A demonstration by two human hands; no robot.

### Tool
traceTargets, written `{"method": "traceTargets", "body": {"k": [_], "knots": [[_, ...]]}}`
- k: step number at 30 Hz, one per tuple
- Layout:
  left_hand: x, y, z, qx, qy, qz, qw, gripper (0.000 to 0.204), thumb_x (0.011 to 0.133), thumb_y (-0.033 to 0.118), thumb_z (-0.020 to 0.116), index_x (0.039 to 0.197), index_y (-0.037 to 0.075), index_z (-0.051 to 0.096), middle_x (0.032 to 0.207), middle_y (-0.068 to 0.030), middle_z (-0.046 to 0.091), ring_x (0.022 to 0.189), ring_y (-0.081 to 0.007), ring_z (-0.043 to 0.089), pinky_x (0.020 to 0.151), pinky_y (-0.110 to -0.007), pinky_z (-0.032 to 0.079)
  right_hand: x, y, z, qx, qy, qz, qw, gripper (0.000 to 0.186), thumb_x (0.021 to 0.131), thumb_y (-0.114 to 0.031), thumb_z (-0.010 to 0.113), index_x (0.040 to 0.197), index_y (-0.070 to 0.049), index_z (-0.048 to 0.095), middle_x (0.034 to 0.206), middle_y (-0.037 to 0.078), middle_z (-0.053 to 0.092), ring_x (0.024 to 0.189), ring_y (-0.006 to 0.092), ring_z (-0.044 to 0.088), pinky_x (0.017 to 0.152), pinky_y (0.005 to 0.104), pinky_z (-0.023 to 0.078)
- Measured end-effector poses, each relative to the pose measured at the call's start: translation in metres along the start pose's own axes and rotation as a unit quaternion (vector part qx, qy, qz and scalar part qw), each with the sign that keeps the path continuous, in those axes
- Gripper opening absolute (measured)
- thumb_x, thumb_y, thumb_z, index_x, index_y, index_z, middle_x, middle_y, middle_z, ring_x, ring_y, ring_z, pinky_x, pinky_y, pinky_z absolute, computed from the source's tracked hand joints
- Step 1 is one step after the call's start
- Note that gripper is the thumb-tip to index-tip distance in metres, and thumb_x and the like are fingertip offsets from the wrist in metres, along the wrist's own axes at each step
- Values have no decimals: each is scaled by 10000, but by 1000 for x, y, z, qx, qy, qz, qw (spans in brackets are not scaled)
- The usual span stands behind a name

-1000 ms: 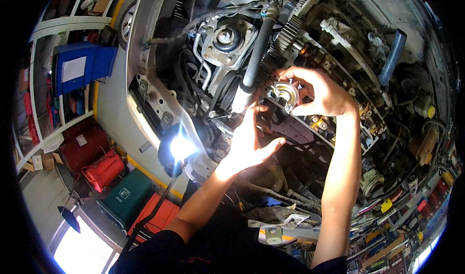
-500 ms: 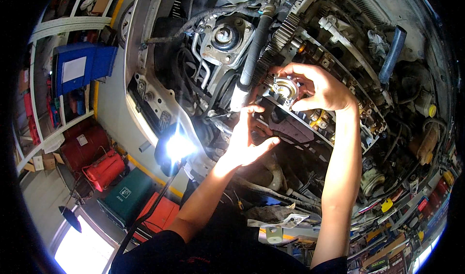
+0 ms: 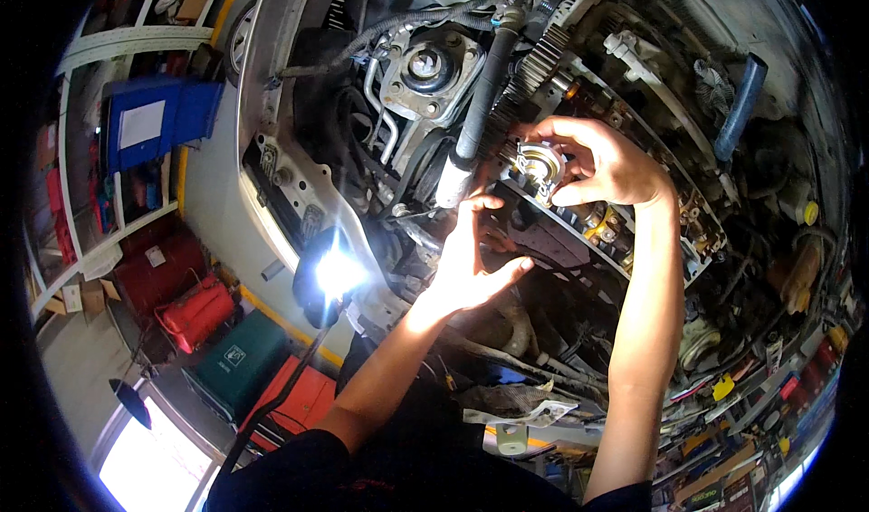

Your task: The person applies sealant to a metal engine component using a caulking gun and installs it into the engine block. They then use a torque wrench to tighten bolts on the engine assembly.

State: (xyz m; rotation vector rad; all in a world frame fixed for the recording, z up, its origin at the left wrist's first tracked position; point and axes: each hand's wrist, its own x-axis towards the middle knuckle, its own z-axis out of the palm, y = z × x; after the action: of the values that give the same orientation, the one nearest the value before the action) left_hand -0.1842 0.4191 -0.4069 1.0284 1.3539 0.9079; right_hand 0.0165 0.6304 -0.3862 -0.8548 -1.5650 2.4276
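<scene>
My right hand (image 3: 608,163) curls its fingers and thumb round a round metal part (image 3: 541,164) with a ringed, shiny face. That part sits at the end of the opened engine (image 3: 597,218), where shafts and brass-coloured pieces show. To its left, my left hand (image 3: 471,263) is open, thumb stretched out and fingers apart, with some fingers in shadow. Its fingertips are just below the pale end of a thick dark hose (image 3: 487,91). Whether they touch anything there I cannot tell. A toothed gear (image 3: 536,64) lies beyond my right hand.
A bright work lamp (image 3: 337,275) on a dark stem stands left of my left forearm. The engine mount (image 3: 428,68) and car body edge (image 3: 272,181) lie to the left. A loose blue-grey hose (image 3: 741,105) sticks up at right. Red and green boxes (image 3: 237,358) stand on the floor.
The whole view has shifted slightly. Both hands keep nearly the same pose, the right still round the metal part and the left still spread.
</scene>
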Motion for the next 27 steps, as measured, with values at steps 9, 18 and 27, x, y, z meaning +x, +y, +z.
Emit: {"method": "traceTargets", "body": {"k": [9,18,27], "knots": [[-11,4,-15,70,116,107,985,288,921,89,785,1158,-5,651,1320,-203,710,896,-220,755,817,-345,605,-9,9,3,48,10,-27,998,722,774,22,823,1447,9,563,1308,101,672,1132,164,668,961,305,583],[41,-24,-44,-10,224,13,975,535,1158,443,399,1449,35,585,1381,-66,618,1246,-182,545,1122,-339,365,-42,31,24,96,78,-173,977,662,746,43,821,1361,-56,599,1629,156,497,1236,209,644,976,363,607],[59,-10,-46,-134,180,-65,972,642,1136,577,384,1519,84,535,1394,-47,610,1220,-188,556,1124,-381,390,-51,46,40,120,144,-169,968,628,763,43,824,1351,-56,627,1565,102,576,1203,182,642,950,360,596]]}}
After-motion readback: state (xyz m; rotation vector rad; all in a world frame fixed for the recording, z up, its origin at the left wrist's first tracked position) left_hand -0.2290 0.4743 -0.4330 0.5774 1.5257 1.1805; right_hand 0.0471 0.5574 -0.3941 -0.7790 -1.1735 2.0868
